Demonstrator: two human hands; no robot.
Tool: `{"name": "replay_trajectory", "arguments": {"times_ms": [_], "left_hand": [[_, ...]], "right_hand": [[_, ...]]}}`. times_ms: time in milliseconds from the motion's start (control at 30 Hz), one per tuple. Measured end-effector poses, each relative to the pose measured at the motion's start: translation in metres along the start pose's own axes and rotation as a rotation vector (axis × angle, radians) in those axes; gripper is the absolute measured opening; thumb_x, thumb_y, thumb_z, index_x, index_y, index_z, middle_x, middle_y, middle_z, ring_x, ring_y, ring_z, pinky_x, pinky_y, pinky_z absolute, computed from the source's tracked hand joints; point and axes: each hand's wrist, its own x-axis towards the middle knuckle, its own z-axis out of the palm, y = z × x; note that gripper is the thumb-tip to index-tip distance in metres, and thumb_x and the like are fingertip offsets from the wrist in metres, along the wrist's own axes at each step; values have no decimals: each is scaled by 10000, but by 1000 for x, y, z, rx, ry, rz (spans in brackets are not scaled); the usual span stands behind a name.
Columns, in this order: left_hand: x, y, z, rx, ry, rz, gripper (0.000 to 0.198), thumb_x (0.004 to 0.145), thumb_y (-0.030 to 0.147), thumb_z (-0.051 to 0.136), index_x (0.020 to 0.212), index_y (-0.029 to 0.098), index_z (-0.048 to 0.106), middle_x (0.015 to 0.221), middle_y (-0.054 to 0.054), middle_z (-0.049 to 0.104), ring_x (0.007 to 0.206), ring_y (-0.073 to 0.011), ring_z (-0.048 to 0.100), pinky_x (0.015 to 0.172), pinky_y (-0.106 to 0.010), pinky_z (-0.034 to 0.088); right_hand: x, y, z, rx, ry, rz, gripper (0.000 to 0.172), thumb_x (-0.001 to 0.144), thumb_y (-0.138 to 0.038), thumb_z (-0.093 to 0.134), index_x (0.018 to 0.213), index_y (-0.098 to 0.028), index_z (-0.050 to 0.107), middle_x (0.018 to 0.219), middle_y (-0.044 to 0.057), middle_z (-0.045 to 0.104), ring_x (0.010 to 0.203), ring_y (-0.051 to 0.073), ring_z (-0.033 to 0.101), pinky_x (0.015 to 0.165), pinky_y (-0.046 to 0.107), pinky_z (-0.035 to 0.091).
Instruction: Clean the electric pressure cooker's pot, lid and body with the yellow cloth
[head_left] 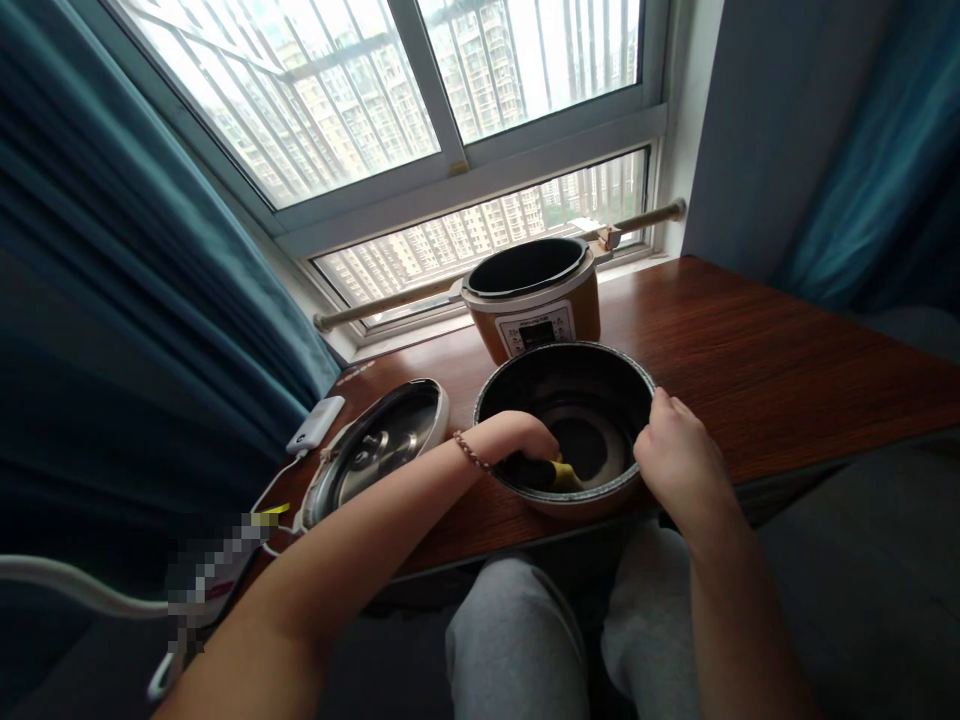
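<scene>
A yellow piece, perhaps a cloth or sponge, was gripped inside the dark pot by the left hand, whose fingers were curled closed over it, their tips hidden. The pot's right rim was clasped by the right hand with no gap visible, presumably so that the pot would be steadied while its inside was reached. The pot had been set at the near edge of the table, probably for easy reach. Behind it, an uncovered cooker body was placed with its panel turned toward the person; fine lettering and symbols were printed around a dark display, too small to be read. The lid was laid left of the pot, seemingly out of the way. On a white device farther left, only an illegible dark mark could be made out.
</scene>
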Motion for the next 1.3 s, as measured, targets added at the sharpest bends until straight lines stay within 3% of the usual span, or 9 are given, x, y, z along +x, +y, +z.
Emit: {"name": "replay_trajectory", "arguments": {"times_ms": [100, 233, 467, 600, 767, 867, 967, 1133, 1300], "left_hand": [[-25, 16, -6, 12, -14, 20, 133, 611, 64, 579, 687, 103, 680, 696, -50, 676, 730, -232, 607, 698, -352, 486], [-61, 39, -13, -1, 95, 61, 159, 639, 81, 587, 768, 117, 672, 784, -25, 690, 763, -191, 599, 671, -269, 473], [-87, 95, 24, -64, 629, -334, 377, 898, 303, 320, 909, 119, 648, 900, -132, 677, 755, -223, 623, 655, -314, 445], [-87, 115, 54, -91, 914, -317, 436, 935, 341, 231, 887, 152, 622, 893, -118, 664, 813, -224, 623, 745, -337, 443], [-93, 116, 79, -190, 1173, -177, 311, 937, 291, 295, 1012, 178, 575, 933, -60, 647, 902, -190, 590, 844, -335, 431], [-97, 115, 85, -236, 1216, -141, 283, 930, 280, 326, 1029, 180, 571, 954, -56, 639, 904, -190, 576, 846, -348, 433], [-98, 116, 86, -262, 1229, -135, 257, 917, 263, 357, 1020, 174, 575, 948, -61, 634, 893, -200, 568, 830, -359, 439], [-98, 116, 87, -351, 1292, -85, 256, 911, 253, 364, 1011, 179, 589, 948, -61, 638, 898, -209, 567, 826, -365, 447], [-107, 112, 96, -668, 1398, 56, 310, 898, 280, 419, 1170, 196, 542, 1079, -55, 648, 965, -174, 596, 848, -291, 458]], "right_hand": [[0, 0, 0, 7, -7, -2, 467, 802, -6, 333, 1255, 42, 436, 1210, 229, 538, 1229, 305, 423, 961, 346, 399], [0, 0, 0, 5, -1, -3, 473, 801, 3, 321, 1259, 44, 431, 1214, 231, 535, 1226, 303, 429, 959, 350, 407], [-1, -2, 0, -18, 26, -7, 453, 798, -2, 331, 1229, 22, 464, 1197, 231, 544, 1220, 299, 438, 943, 363, 423], [0, -1, 0, -14, -1, -4, 432, 806, -19, 323, 1208, 12, 480, 1155, 224, 563, 1172, 320, 478, 919, 396, 437], [2, 3, 4, 9, -8, -20, 432, 830, -63, 327, 1230, 20, 466, 1193, 242, 536, 1196, 348, 450, 939, 432, 422], [0, 2, 6, 52, 106, -73, 436, 844, -98, 342, 1242, 34, 459, 1267, 254, 484, 1268, 341, 365, 1009, 443, 358], [-9, -5, 0, 257, 211, -137, 431, 870, -212, 388, 1251, -29, 475, 1260, 202, 514, 1185, 292, 475, 985, 408, 397], [-28, -20, -11, 511, -182, -248, 436, 807, -349, 533, 1194, -149, 543, 983, 87, 678, 896, 223, 640, 818, 346, 501], [-21, -22, -9, 694, -197, -170, 295, 708, -271, 601, 983, -171, 637, 896, 72, 694, 859, 222, 653, 790, 339, 507]]}}
